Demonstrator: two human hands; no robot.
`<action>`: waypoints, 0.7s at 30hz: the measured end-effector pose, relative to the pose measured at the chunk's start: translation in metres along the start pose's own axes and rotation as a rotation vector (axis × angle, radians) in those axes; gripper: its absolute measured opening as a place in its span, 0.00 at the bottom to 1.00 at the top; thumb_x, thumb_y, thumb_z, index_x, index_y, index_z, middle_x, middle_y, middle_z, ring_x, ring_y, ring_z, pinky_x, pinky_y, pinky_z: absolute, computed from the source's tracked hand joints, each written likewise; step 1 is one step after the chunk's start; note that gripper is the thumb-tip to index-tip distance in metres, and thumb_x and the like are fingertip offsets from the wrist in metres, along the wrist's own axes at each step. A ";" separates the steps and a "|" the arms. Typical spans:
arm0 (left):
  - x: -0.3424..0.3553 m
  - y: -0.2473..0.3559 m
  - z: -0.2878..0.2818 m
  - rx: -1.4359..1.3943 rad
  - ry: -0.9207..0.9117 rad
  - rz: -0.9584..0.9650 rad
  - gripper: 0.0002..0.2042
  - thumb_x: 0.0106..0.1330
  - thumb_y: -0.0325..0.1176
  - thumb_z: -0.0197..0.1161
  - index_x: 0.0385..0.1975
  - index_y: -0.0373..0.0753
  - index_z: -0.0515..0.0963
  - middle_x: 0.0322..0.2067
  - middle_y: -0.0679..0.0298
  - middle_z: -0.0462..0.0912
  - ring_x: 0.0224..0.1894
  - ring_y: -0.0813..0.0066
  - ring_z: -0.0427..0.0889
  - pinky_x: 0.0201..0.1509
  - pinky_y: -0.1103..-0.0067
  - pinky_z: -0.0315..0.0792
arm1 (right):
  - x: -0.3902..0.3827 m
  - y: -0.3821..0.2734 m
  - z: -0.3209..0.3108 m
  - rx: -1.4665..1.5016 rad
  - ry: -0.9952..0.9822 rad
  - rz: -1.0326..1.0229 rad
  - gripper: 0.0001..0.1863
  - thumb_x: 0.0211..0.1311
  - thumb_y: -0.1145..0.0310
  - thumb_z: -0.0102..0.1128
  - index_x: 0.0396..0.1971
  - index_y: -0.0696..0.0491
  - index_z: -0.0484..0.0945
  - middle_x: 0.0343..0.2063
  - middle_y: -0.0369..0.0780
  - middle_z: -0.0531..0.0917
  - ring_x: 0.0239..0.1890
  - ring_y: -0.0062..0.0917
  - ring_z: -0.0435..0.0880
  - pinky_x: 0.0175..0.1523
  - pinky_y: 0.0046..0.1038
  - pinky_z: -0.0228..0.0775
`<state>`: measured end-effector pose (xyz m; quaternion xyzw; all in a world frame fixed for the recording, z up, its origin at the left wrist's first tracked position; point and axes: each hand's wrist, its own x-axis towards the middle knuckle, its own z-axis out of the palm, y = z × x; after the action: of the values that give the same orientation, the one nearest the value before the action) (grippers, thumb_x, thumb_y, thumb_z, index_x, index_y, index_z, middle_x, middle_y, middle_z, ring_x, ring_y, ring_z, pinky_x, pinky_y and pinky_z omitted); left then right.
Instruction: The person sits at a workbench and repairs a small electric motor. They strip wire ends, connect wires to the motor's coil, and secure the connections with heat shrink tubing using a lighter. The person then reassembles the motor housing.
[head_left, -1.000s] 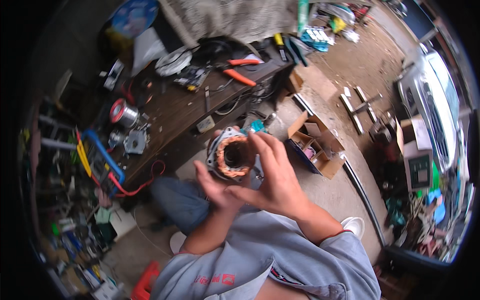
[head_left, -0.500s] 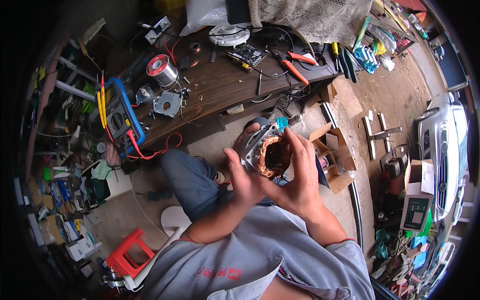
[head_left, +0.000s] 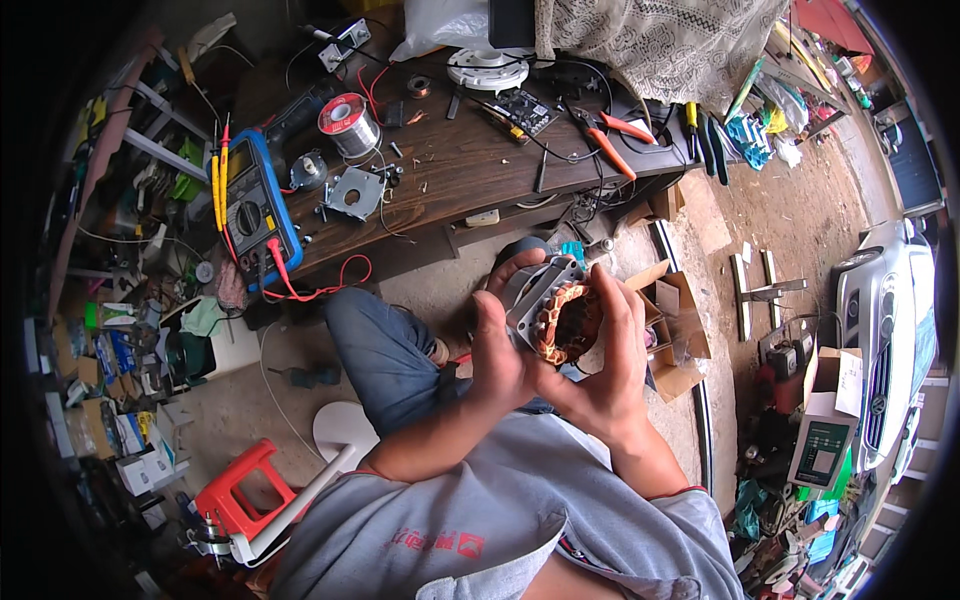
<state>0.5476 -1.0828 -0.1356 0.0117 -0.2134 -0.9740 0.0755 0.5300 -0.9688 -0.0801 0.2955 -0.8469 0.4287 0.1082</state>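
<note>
In front of my lap my left hand and my right hand both grip a motor stator: a grey metal housing with a ring of orange copper winding laced round its dark open bore. My left thumb and fingers clasp the flange side, and my right fingers curl round the winding side. On the wooden workbench above lie a square metal plate, a small round metal part, a solder spool, orange-handled pliers and a circuit board.
A blue multimeter with leads sits at the bench's left end. Cartons stand right of my hands, near a silver car and a boxed item. A red tool is at lower left; clutter fills the left side.
The view has shifted, and my hands with the stator sit further right in it than a second ago. The stator is more tilted, showing more of the housing's side. Both hands still hold it.
</note>
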 end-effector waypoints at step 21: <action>-0.018 0.061 -0.025 0.362 -0.038 -0.230 0.32 0.73 0.51 0.52 0.70 0.37 0.56 0.65 0.49 0.68 0.66 0.59 0.70 0.70 0.63 0.66 | 0.002 0.011 0.016 0.130 -0.100 -0.197 0.49 0.31 0.75 0.74 0.62 0.65 0.64 0.54 0.53 0.74 0.54 0.48 0.74 0.60 0.42 0.68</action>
<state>0.5757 -1.1447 -0.1328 0.0310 -0.3833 -0.9221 -0.0436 0.5232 -0.9772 -0.0958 0.4045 -0.7886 0.4548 0.0881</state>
